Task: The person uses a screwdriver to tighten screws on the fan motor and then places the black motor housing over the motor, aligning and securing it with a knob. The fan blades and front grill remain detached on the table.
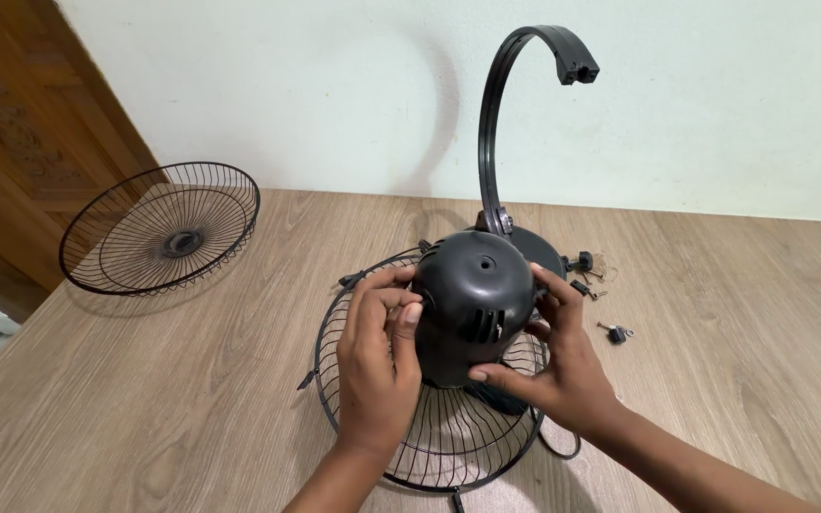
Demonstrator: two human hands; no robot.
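Mid-frame: both hands clamp the black domed plastic motor housing (472,304), which sits on the black wire rear fan guard (429,427) on the wooden table (192,399). Left hand (377,366) grip closed on its left side, right hand (563,366) grip wraps the lower right. Looks like housing fitting or removal. Next move needs a steady hold, square alignment. Second wire guard (159,228) upper left; small black screws (615,332) right.

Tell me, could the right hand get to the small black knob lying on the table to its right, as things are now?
Probably yes. The small black knob lies on bare wooden table just beyond the right hand, with nothing between them. But that hand grips the black motor housing, so it would have to let go first.
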